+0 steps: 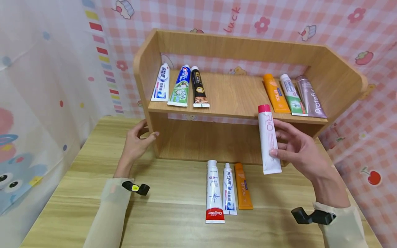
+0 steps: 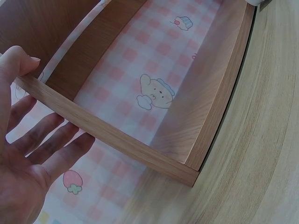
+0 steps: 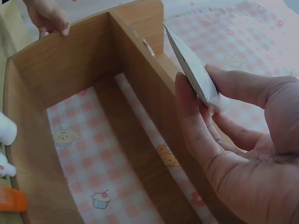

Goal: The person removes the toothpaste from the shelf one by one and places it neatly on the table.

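My right hand (image 1: 299,148) pinches a white toothpaste tube with a pink cap (image 1: 268,141) between thumb and fingers, its cap end up, in front of the wooden shelf (image 1: 198,112). In the right wrist view the same tube (image 3: 191,65) shows edge-on. With thumb on one side and fingers on the other, my left hand (image 1: 136,141) holds the shelf's left side panel (image 2: 107,130). On the table before the shelf lie a Colgate tube (image 1: 213,193), a white and blue tube (image 1: 229,189) and an orange tube (image 1: 243,187).
The upper board carries a white tube (image 1: 161,82), a Crest tube (image 1: 180,86) and a black tube (image 1: 199,86) at left. At right lie an orange tube (image 1: 276,93), a green-white tube (image 1: 293,94) and a purple-grey tube (image 1: 311,96). A checked cloth (image 1: 235,17) hangs behind.
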Tool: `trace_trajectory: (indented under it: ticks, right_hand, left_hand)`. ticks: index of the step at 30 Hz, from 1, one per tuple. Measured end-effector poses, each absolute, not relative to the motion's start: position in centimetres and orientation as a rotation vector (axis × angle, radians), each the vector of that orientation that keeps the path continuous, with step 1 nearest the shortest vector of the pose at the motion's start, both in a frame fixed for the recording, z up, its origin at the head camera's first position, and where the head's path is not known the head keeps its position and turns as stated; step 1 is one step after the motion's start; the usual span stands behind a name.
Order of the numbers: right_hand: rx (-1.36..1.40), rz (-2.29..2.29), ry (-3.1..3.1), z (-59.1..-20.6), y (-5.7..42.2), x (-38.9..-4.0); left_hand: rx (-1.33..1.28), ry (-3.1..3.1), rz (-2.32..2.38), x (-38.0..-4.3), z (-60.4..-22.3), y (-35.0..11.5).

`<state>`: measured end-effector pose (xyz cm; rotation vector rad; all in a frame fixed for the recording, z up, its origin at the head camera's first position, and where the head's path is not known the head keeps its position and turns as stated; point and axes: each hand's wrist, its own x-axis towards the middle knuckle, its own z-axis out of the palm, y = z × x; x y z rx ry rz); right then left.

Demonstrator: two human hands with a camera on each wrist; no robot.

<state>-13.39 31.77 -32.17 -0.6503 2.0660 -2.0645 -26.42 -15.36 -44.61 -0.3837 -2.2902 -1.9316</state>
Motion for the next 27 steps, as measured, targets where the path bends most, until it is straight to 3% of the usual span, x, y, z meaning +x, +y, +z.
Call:
trace_trajectory:
  ticks: [11, 27]
  right_hand:
    - [-0.735, -2.077, 1.962, -35.3, 32.6, -12.3]
    - [-0.551, -2.003, 2.057, -39.6, 34.0, -11.3]
  left_hand:
    - [-0.375, -2.291, -1.93, -26.3, -44.6, -15.2]
    - [-0.392, -2.268, -1.928, -26.4, -44.7, -15.1]
